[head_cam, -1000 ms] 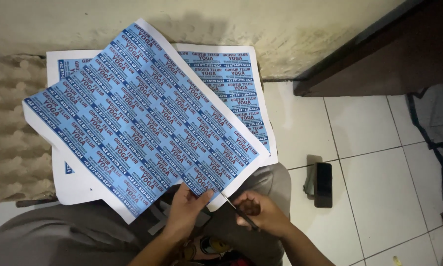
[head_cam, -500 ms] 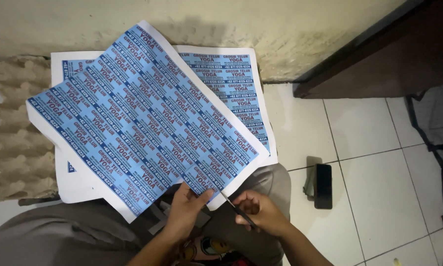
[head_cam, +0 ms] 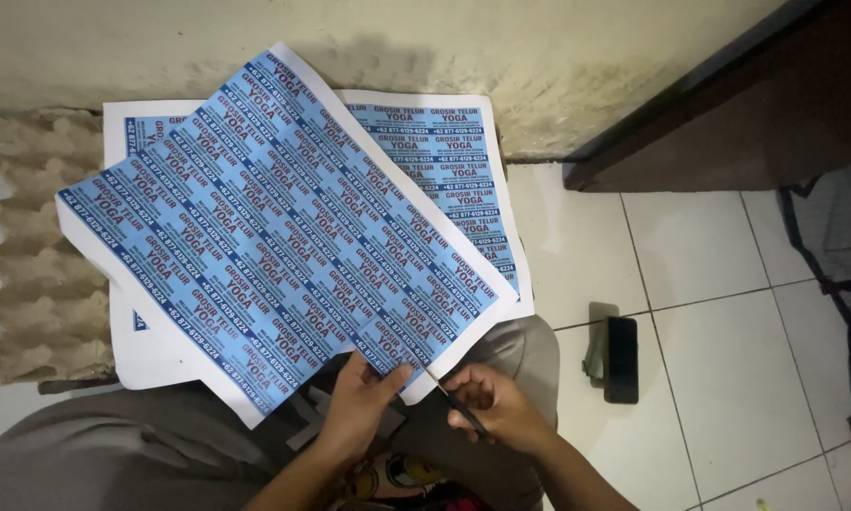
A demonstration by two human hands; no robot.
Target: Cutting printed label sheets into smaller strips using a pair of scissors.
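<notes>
While the egg tray (head_cam: 42, 274) is lying at the far left as before, the blue printed sheet (head_cam: 274, 237) is sitting slightly more rightward than a second ago, its long axis running from upper left down toward the lap. The left hand (head_cam: 364, 402) is pinching its lower edge; the right hand (head_cam: 496, 407) is closing around scissors (head_cam: 454, 402), near a dark phone (head_cam: 620, 358) on the floor.

head cam, looks steeply down, close over lap, floor

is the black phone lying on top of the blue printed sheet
No, the black phone lies on the white floor tile, apart from the blue printed sheet.
</notes>
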